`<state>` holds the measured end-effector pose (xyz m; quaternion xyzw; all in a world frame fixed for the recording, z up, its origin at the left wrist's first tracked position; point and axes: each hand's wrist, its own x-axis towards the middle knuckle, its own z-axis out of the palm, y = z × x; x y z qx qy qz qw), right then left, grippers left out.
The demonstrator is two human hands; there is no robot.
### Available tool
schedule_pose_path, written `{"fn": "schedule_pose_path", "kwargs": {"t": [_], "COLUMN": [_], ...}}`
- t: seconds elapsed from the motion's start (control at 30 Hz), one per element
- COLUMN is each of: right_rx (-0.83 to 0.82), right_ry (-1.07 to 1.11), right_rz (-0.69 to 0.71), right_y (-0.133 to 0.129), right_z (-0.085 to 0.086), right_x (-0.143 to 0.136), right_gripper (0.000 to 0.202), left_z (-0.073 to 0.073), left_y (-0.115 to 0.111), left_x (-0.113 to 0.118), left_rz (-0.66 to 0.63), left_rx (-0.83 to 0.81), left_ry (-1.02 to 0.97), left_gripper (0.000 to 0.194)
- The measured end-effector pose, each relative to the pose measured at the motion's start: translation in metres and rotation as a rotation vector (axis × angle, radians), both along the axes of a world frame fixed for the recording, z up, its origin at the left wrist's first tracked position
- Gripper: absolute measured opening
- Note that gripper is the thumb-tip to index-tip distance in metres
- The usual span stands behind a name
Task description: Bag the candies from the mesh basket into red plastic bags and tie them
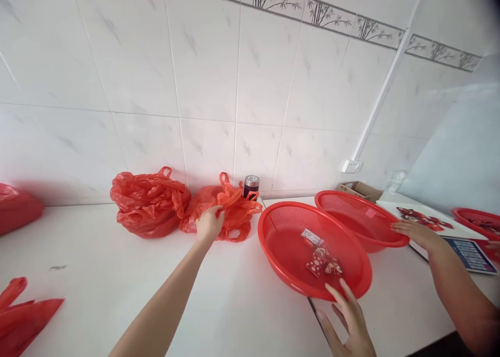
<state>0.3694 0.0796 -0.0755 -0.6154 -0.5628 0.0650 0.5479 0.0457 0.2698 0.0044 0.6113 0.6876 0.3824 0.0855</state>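
Note:
A heap of red plastic bags [238,211] lies against the tiled wall. My left hand [210,222] is at this heap, its fingers closed on red plastic. My right hand [347,320] has its fingers apart at the near rim of a red basket [279,253], holding nothing; whether the fingertips touch the rim is unclear. Several small wrapped packets [322,260] lie in the bottom of that basket.
Another person's hand [417,232] rests on a second red basket [351,216]. A scale [471,254] stands at the right. More red bags [148,203] lie left of the heap, and a dark cup [251,185] stands behind it.

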Motion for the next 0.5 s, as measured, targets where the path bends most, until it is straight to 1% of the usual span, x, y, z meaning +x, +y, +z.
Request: {"fn": "schedule_pose_path", "kwargs": {"t": [0.07, 0.1, 0.13, 0.17, 0.2, 0.27, 0.33, 0.4, 0.5], "right_rx": [0.025, 0.015, -0.016, -0.063, -0.117, -0.213, -0.257, -0.256, -0.286], "right_ry": [0.133, 0.186, 0.233, 0.276, 0.315, 0.359, 0.318, 0.199, 0.038], "right_rz": [0.042, 0.030, 0.009, 0.008, 0.041, 0.205, 0.390, 0.496, 0.600], "right_y": [-0.002, -0.002, -0.002, 0.000, 0.002, 0.008, 0.015, 0.019, 0.015], "right_z": [0.005, 0.006, 0.007, 0.008, 0.009, 0.011, 0.012, 0.009, -0.004], "right_x": [-0.009, -0.012, -0.016, -0.020, -0.025, -0.040, -0.064, -0.092, -0.127], "right_gripper": [0.043, 0.040, 0.036, 0.033, 0.033, 0.036, 0.040, 0.041, 0.037], "left_z": [0.007, 0.007, 0.003, -0.004, -0.014, -0.038, -0.060, -0.075, -0.087], "left_y": [-0.027, -0.046, -0.067, -0.090, -0.114, -0.159, -0.196, -0.222, -0.244], "left_x": [-0.014, -0.020, -0.026, -0.031, -0.034, -0.037, -0.037, -0.036, -0.033], "left_rz": [0.010, 0.002, -0.013, -0.069, -0.100, -0.093, -0.097, -0.097, -0.070], "left_rx": [0.089, 0.121, 0.146, 0.175, 0.141, -0.009, -0.137, -0.203, -0.222], "left_ry": [-0.032, -0.053, -0.075, -0.153, -0.238, -0.413, -0.575, -0.687, -0.783], "left_gripper": [0.034, 0.033, 0.031, 0.030, 0.029, 0.030, 0.032, 0.033, 0.034]}}
